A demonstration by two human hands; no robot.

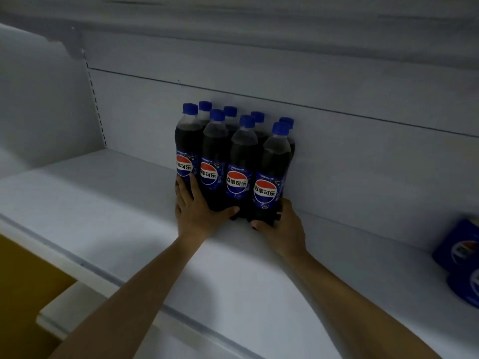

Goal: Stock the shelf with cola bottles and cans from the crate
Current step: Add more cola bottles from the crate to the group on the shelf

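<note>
- I judge the step in hand to be squaring up a block of cola bottles (233, 161) against the back panel (363, 156) of the shelf (103, 203); eight blue caps show, standing in two rows of four.
- To do it well, I would push low, at the bottle bases, with even pressure from both sides, so the tall bottles slide rather than tip.
- I would keep the front labels facing outward and stop once the rear row meets the back panel; whether it touches already I cannot tell.
- My left hand (197, 208) is spread open and flat, fingers against the lower part of the two leftmost front bottles, thumb reaching across under the row; it presses rather than grips.
- My right hand (282, 226) cups the base of the rightmost front bottle, fingers curled round its far side, thumb at the front; it looks like a loose hold, not a full clasp.
- The bottles stand between my two hands, touching both.
- Blue cans (461, 257) sit well apart at the right edge; the crate is out of view.
</note>
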